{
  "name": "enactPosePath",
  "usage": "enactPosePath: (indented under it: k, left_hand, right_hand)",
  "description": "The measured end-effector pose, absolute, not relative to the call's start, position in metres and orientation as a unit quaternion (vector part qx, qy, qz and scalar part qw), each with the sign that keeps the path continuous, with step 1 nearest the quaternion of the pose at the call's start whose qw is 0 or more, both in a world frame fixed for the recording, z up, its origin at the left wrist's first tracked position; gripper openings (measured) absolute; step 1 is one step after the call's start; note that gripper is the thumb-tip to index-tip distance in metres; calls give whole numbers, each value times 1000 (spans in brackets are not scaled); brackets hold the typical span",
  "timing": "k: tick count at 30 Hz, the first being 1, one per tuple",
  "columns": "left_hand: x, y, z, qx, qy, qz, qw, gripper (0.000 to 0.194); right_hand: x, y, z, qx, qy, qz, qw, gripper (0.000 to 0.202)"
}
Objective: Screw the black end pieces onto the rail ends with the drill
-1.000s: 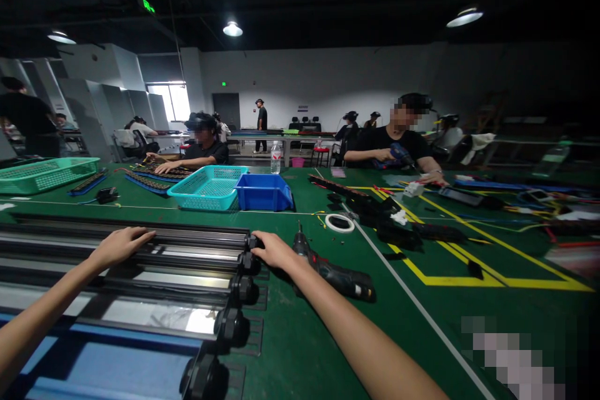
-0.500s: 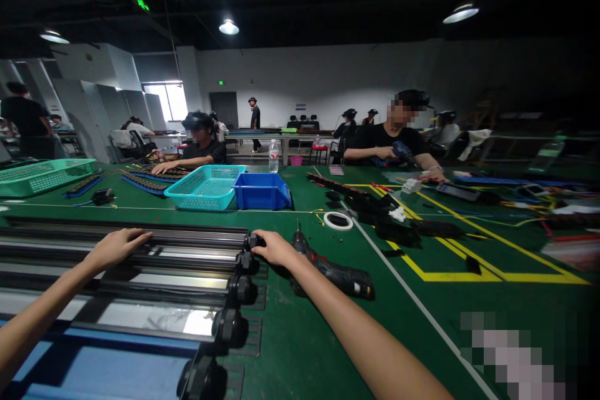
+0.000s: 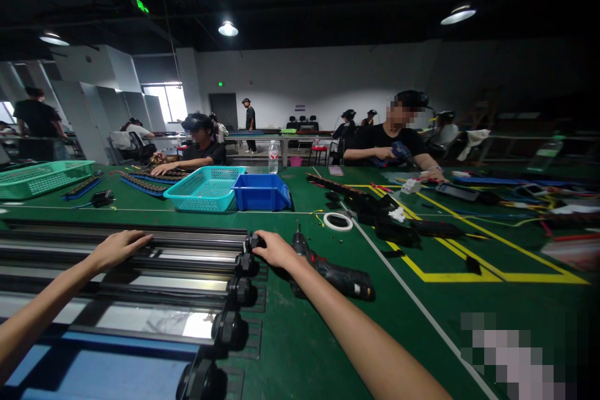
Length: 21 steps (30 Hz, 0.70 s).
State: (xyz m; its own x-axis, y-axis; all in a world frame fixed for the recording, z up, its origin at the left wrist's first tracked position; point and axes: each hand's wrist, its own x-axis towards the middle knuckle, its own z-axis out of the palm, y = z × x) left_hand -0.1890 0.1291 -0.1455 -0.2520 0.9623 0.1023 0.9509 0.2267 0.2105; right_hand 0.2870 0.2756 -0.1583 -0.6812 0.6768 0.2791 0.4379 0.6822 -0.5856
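Observation:
Several long metal bars with black edges lie side by side on the left, each ending in a black cable gland. My left hand [image 3: 118, 249] rests on top of the farthest bar [image 3: 201, 239], its fingers stretched out flat. At that bar's right end, my right hand [image 3: 275, 248] has thumb and fingers closed on the black cable gland [image 3: 255, 241]; the fingertips are partly hidden. Other glands [image 3: 244, 290] line up towards me. Just right of my right hand, partly behind my forearm, a black cordless drill [image 3: 340, 276] lies on its side.
Behind the bars stand a turquoise basket [image 3: 206, 190], a blue bin [image 3: 262, 192] and a green basket [image 3: 51, 178]. A white ring [image 3: 338, 221] and dark parts [image 3: 398, 225] lie right on the green table [image 3: 300, 350]. Two co-workers [image 3: 398, 137] sit opposite.
Both my hands keep their places on the bar and its gland. In the background, a standing person at far left has shifted right and another near the door slightly left.

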Motion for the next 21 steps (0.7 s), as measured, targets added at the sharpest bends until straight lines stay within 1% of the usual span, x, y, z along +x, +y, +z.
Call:
enactPosePath:
  k: [4, 12, 21]
  left_hand:
    - [-190, 134, -146, 625, 772, 110, 37, 67]
    - [-183, 142, -155, 646, 757, 97, 22, 64]
    - [-178, 145, -153, 652, 754, 77, 9, 62]
  right_hand:
    - [286, 275, -158, -314, -883, 240, 252, 32]
    - [288, 272, -154, -336, -877, 235, 248, 27]
    - [292, 274, -154, -332, -878, 246, 240, 33]
